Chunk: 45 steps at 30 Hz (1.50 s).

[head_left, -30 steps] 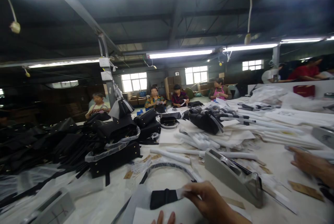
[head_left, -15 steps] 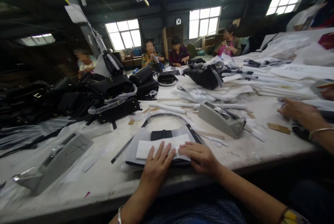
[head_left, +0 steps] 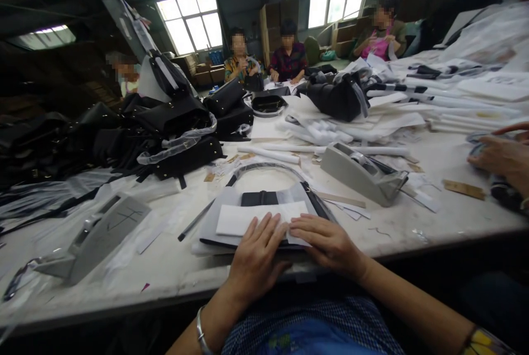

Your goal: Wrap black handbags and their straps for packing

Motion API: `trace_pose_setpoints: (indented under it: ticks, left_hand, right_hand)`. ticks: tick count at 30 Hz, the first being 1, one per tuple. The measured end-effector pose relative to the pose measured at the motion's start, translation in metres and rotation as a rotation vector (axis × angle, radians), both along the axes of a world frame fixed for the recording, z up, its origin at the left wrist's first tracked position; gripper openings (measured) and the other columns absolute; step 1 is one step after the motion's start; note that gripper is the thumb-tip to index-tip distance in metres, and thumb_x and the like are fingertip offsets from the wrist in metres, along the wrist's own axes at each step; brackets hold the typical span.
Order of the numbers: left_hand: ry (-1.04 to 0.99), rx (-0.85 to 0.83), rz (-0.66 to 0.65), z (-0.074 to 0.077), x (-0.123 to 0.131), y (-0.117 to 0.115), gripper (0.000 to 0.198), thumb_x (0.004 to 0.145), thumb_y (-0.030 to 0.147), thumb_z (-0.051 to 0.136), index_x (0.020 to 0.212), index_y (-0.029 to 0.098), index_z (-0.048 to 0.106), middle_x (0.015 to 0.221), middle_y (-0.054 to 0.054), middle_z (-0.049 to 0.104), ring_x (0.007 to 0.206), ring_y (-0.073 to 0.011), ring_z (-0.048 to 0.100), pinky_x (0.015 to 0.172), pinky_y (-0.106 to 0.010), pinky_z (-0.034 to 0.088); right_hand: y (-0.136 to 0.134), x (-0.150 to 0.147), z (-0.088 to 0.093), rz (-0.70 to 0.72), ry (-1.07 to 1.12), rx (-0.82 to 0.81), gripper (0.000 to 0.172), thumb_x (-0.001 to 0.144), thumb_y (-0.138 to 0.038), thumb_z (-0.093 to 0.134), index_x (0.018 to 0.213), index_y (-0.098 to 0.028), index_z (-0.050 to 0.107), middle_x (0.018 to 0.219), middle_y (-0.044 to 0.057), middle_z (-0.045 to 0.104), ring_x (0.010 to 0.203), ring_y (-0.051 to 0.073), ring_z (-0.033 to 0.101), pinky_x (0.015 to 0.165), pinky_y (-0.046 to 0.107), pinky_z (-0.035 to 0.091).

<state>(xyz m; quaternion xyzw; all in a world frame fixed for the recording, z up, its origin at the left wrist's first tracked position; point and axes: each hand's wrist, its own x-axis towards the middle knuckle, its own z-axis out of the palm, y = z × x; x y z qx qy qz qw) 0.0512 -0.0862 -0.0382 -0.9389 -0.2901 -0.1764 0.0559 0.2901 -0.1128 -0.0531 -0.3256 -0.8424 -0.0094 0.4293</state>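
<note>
In front of me on the table lies a black handbag (head_left: pixel 259 198), its front mostly covered by a pale grey sheet (head_left: pixel 210 209). Its curved handle (head_left: pixel 270 166) is wrapped in clear film and points away from me. Across the bag rests a folded white sheet (head_left: pixel 239 219). My left hand (head_left: pixel 260 250) lies on that sheet's lower edge with fingers outstretched. At the sheet's right end, my right hand (head_left: pixel 326 239) presses down with its fingers extended, palm downward. The fingertips of both hands nearly meet.
Grey tape dispensers stand left (head_left: pixel 93 239) and right (head_left: pixel 363 173) of the bag. Black handbags (head_left: pixel 177 123) pile up at the left. White paper and tubes (head_left: pixel 397 101) cover the back right. A co-worker's hand (head_left: pixel 502 156) works at the right edge; several people sit opposite.
The camera view has tipped downward. Both hands stay on the white sheet with little shift. The co-worker's hand at the right appears farther toward the edge.
</note>
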Motion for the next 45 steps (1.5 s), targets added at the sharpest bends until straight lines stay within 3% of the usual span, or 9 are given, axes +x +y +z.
trace_pose_setpoints:
  ticks: [9, 14, 17, 19, 22, 25, 29, 39, 45]
  left_hand:
    - [-0.077, 0.147, 0.013, -0.014, 0.003, -0.002, 0.052, 0.099, 0.026, 0.050, 0.149, 0.033, 0.037, 0.152, 0.005, 0.046, 0.142, -0.0277, 0.040, 0.116, -0.050, 0.036]
    - [-0.122, 0.188, 0.012, -0.016, 0.004, -0.001, 0.044, 0.101, 0.028, 0.047, 0.145, 0.033, 0.045, 0.147, 0.009, 0.050, 0.139, -0.0274, 0.044, 0.118, -0.049, 0.033]
    - [-0.124, 0.221, 0.016, -0.017, 0.005, 0.000, 0.045, 0.100, 0.028, 0.049, 0.145, 0.033, 0.045, 0.147, 0.010, 0.049, 0.138, -0.0272, 0.045, 0.118, -0.048, 0.033]
    - [-0.128, 0.233, 0.021, -0.016, 0.006, 0.000, 0.045, 0.100, 0.027, 0.048, 0.145, 0.033, 0.044, 0.147, 0.010, 0.050, 0.138, -0.0265, 0.045, 0.119, -0.048, 0.033]
    - [-0.157, 0.236, 0.033, -0.018, 0.008, -0.001, 0.043, 0.101, 0.029, 0.046, 0.143, 0.034, 0.046, 0.144, 0.008, 0.054, 0.138, -0.0249, 0.045, 0.119, -0.047, 0.033]
    - [-0.190, 0.240, 0.051, -0.021, 0.009, -0.001, 0.042, 0.100, 0.032, 0.050, 0.141, 0.036, 0.049, 0.141, 0.007, 0.058, 0.137, -0.0236, 0.047, 0.118, -0.046, 0.034]
    - [-0.206, 0.237, 0.044, -0.025, 0.010, -0.001, 0.042, 0.099, 0.031, 0.051, 0.141, 0.035, 0.049, 0.140, 0.009, 0.058, 0.136, -0.0228, 0.048, 0.120, -0.046, 0.033]
    - [-0.220, 0.230, 0.029, -0.022, 0.008, -0.002, 0.040, 0.101, 0.031, 0.047, 0.141, 0.037, 0.049, 0.141, 0.010, 0.057, 0.135, -0.0230, 0.049, 0.117, -0.047, 0.036]
    - [-0.251, 0.355, 0.048, -0.030, 0.011, 0.001, 0.038, 0.100, 0.036, 0.049, 0.138, 0.039, 0.052, 0.139, 0.009, 0.060, 0.131, -0.0219, 0.054, 0.116, -0.044, 0.038]
  right_hand:
    - [-0.025, 0.002, -0.006, -0.089, -0.061, 0.024, 0.048, 0.094, -0.008, 0.049, 0.141, -0.019, 0.053, 0.124, 0.011, 0.068, 0.128, 0.023, 0.057, 0.111, 0.048, 0.045]
    - [-0.029, 0.013, 0.030, 0.042, -0.004, -0.161, 0.031, 0.095, -0.034, 0.057, 0.120, -0.017, 0.067, 0.111, 0.011, 0.074, 0.111, 0.023, 0.067, 0.105, 0.042, 0.052]
    - [-0.003, 0.009, 0.056, -0.069, 0.021, -0.183, 0.019, 0.098, -0.026, 0.054, 0.106, -0.022, 0.071, 0.101, 0.005, 0.076, 0.100, 0.017, 0.070, 0.095, 0.031, 0.056]
    - [0.027, -0.001, 0.064, -0.151, -0.086, -0.195, 0.026, 0.099, -0.023, 0.052, 0.120, -0.019, 0.067, 0.119, 0.008, 0.071, 0.116, 0.019, 0.064, 0.101, 0.033, 0.053]
    - [0.069, -0.017, 0.057, -0.221, -0.370, -0.324, 0.042, 0.098, -0.028, 0.053, 0.136, -0.009, 0.055, 0.141, 0.016, 0.057, 0.136, 0.028, 0.048, 0.113, 0.044, 0.041]
    - [0.089, -0.025, 0.043, -0.285, -0.587, -0.443, 0.042, 0.100, -0.034, 0.050, 0.130, -0.007, 0.059, 0.133, 0.018, 0.063, 0.130, 0.032, 0.053, 0.111, 0.051, 0.039]
    - [0.086, -0.028, 0.040, -0.418, -0.693, -0.468, 0.038, 0.102, -0.035, 0.043, 0.116, -0.009, 0.068, 0.116, 0.017, 0.072, 0.123, 0.031, 0.058, 0.110, 0.050, 0.034]
    - [0.085, -0.030, 0.051, -0.442, -0.707, -0.517, 0.045, 0.103, -0.036, 0.041, 0.094, -0.010, 0.076, 0.098, 0.019, 0.075, 0.108, 0.029, 0.065, 0.108, 0.049, 0.032]
    - [0.077, -0.009, 0.052, -0.286, -0.567, -0.423, 0.034, 0.102, -0.029, 0.043, 0.095, -0.020, 0.076, 0.105, 0.007, 0.076, 0.106, 0.019, 0.067, 0.107, 0.040, 0.040]
